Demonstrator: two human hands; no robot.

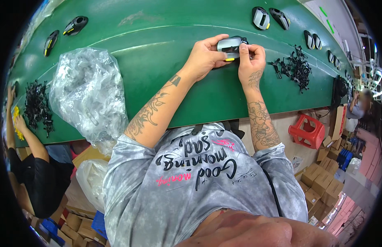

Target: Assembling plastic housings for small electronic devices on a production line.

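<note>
A grey and black plastic housing (229, 43) with a yellow tab is held up over the green table, near its middle. My left hand (204, 58) grips its left side, fingers and thumb wrapped round it. At the right end of the housing, my right hand (251, 62) has its thumb pressed down and its fingers curled beneath. A small black piece (244, 40) shows at that end, just past the thumb; whether it is fixed to the housing I cannot tell. Close to my right hand lies a pile of small black plastic parts (297, 69).
A big clear plastic bag (88, 90) lies left of my arm. Similar housings (261, 18) stand along the far side of the green table (170, 94). At the left, a co-worker's hand (19, 122) is beside yellow parts. A red stool (308, 131) and cardboard boxes (322, 177) stand at the right.
</note>
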